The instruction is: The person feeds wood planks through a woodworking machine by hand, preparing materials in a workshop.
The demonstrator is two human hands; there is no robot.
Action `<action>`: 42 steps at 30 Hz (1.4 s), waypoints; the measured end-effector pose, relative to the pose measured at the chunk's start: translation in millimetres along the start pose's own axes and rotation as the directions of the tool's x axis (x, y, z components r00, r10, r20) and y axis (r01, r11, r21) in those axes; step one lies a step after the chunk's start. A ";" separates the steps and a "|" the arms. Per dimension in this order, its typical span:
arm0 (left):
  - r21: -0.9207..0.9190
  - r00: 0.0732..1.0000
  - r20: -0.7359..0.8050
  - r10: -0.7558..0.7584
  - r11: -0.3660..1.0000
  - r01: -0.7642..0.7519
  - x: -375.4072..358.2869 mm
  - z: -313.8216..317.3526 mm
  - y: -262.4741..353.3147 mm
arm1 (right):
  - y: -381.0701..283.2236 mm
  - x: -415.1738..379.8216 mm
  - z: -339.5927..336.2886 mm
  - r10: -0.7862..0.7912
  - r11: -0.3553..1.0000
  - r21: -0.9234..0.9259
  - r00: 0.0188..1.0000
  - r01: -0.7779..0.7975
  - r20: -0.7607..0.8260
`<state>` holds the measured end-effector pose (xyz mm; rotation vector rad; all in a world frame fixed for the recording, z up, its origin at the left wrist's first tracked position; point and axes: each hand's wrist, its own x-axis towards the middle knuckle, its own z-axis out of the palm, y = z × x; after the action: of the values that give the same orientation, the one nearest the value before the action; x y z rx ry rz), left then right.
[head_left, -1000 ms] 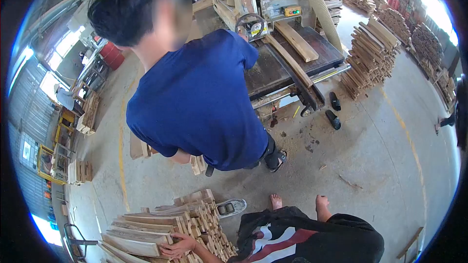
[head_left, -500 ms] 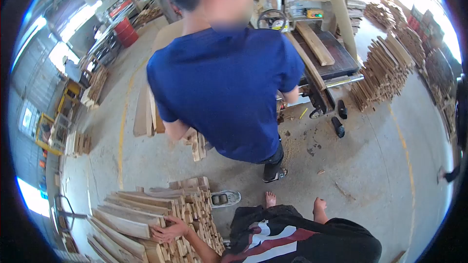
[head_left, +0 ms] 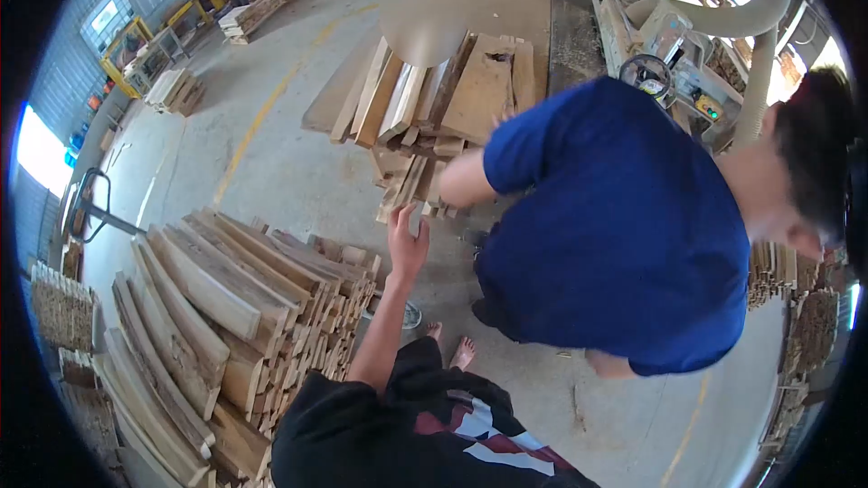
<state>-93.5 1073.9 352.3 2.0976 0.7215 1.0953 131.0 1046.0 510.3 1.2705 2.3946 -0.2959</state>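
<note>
From the head camera, the person's left hand (head_left: 406, 244) is raised on an outstretched bare arm, fingers spread and loosely open, with nothing in its grasp; its fingertips come up to the near ends of a short bundle of wood strips (head_left: 407, 190) just beyond it, though whether they touch cannot be told. The right hand is out of view, so its state cannot be told. Those strips hang toward the hand from a co-worker in a blue shirt (head_left: 624, 217), whose forearm (head_left: 461, 188) reaches down to them, likely so one end is presented for taking. Beyond the hand, wider planks (head_left: 434, 90) lie fanned flat on the concrete floor (head_left: 271, 154). Below and to the left of the hand, a stack of rough slabs (head_left: 226, 298) is laid in parallel rows, ends aligned, probably to keep it stable. Far to the right of the hand stands a woodworking machine (head_left: 669, 45) with a dust hose (head_left: 750, 18). No brand, label or writing is readable anywhere.
</note>
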 end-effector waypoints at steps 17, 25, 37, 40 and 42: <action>0.555 0.761 0.622 -0.184 0.790 -0.262 270.4 187.2 1.6 | -416.9 -41.9 389.4 0.391 -0.869 0.271 -0.238 -0.414 0.889; 0.614 0.759 0.610 -0.228 0.741 -0.271 264.0 198.1 0.9 | -515.9 56.2 402.0 -0.134 -0.942 -0.023 -0.313 0.336 0.940; 0.553 0.849 0.525 -0.068 0.785 -0.279 262.2 210.5 8.0 | -29.4 -111.7 432.9 0.461 -0.117 0.403 -0.310 0.908 0.832; 0.552 0.866 0.499 -0.014 0.776 -0.305 264.4 212.3 8.6 | 54.0 -115.5 395.9 0.313 -0.141 0.290 -0.236 0.946 0.920; 0.537 0.880 0.474 0.021 0.785 -0.308 263.3 213.8 9.3 | 71.8 -96.2 399.1 0.276 -0.022 0.324 -0.306 0.946 0.911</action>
<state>221.1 1193.5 395.2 2.8762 0.7151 0.4318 341.0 867.4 197.7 -1.0095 0.9521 -0.0008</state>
